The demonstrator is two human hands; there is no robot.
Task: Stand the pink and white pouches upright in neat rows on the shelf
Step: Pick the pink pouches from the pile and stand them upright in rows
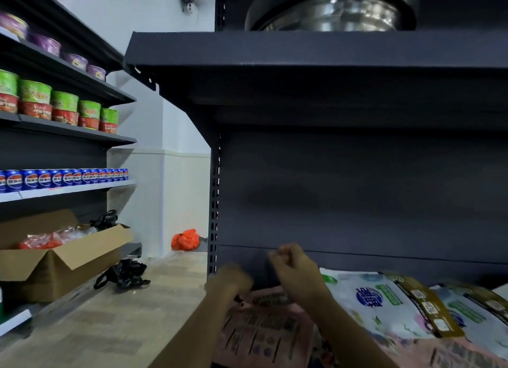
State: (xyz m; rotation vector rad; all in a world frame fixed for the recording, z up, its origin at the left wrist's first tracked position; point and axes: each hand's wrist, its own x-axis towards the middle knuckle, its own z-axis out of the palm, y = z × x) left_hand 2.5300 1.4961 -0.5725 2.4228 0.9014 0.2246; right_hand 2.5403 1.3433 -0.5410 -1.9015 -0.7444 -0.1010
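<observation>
Both hands, left (229,281) & right (291,266), curled near flat pink pouch (261,329), grip unclear; lift by top edge, stand it vs shelf (357,202) back.

pink pouch (264,332) and white pouches (384,307) lie flat on dark shelf (357,202).

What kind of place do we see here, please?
Probably a small grocery shop being stocked: metal shelves hold rows of blue cans and noodle cups, and an open cardboard box sits on the floor.
</observation>
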